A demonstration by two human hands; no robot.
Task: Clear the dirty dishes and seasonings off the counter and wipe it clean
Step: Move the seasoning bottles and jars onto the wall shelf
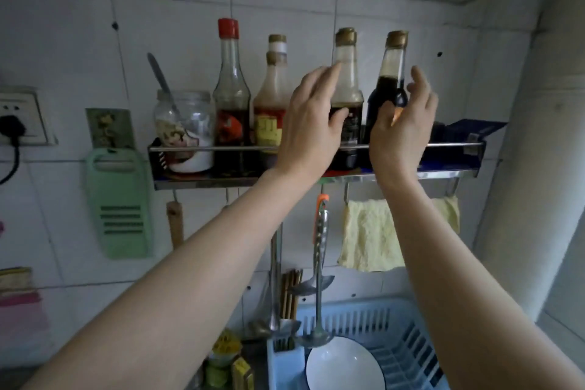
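Both forearms reach up from below toward the wall shelf [316, 179], above the blue dish rack [395, 326] with its white bowl [338, 364]. The left hand [311, 123] is spread loose, fingers relaxed; its thumb lies against the half-empty sauce bottle [346, 85] standing near the middle of the shelf's front rail. Just right of it, the right hand [402, 123] curls part-way round the dark soy bottle [391, 82], fingers apart; whether it truly grips I cannot tell. Further left stand more bottles and a jar [183, 130].
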